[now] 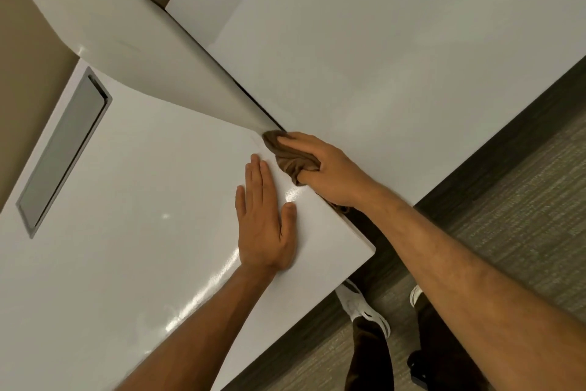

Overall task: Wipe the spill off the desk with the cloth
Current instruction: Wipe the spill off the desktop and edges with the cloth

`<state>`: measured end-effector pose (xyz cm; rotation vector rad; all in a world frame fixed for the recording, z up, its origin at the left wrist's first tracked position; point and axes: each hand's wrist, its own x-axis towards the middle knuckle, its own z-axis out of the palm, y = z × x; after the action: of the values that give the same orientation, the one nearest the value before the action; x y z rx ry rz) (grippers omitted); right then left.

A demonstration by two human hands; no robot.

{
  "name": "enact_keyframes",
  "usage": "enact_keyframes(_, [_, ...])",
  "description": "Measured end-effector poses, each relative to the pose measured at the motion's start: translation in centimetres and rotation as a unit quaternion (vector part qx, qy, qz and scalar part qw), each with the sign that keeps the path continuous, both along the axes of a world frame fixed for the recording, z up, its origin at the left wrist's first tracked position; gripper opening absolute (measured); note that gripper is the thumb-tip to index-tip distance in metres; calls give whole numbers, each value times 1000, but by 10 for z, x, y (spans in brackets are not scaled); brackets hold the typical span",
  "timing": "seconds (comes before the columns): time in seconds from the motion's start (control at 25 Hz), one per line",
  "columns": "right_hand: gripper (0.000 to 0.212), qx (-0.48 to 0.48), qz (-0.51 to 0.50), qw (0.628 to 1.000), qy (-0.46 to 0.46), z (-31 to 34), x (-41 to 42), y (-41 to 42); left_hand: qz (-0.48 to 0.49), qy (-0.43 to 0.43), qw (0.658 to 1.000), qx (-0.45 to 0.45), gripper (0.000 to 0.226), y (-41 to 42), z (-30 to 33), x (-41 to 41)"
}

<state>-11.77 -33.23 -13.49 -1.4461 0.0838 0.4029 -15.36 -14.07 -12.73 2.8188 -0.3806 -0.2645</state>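
Observation:
A brown cloth (290, 157) lies bunched on the white desk (142, 187), close to the desk's right edge where a white divider panel meets it. My right hand (326, 168) grips the cloth from the right, fingers curled over it. My left hand (264, 219) rests flat on the desk just left of the cloth, fingers straight and together. Faint wet streaks shine on the surface near the front edge (190, 305). No distinct spill shows.
A grey rectangular cable hatch (63, 149) is set into the desk at the left. A white curved divider panel (152, 51) rises behind the hands. A second white desk (396, 51) lies to the right. Carpet and my white shoes (361, 305) are below.

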Motion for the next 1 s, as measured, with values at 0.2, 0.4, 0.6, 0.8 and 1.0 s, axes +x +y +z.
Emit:
enact_keyframes(0.2, [68,-11,-4,1000,20,1,-67,-25,-9,0,1000,16,71,0,-1,0])
enact_keyframes(0.4, [72,-95,-39,995,21,13,-127,-33,-13,12,1000,4,72,1,2,-1])
enact_keyframes(0.6, [69,-366,-92,926,-14,45,-171,1,-15,15,1000,-19,71,0,6,-2])
enact_keyframes(0.8, [74,-357,-159,920,-19,90,-190,18,-19,33,982,-187,64,11,19,-20])
enact_keyframes(1.0, [72,-382,-123,904,-148,110,-161,68,7,21,982,-188,66,94,23,-60])
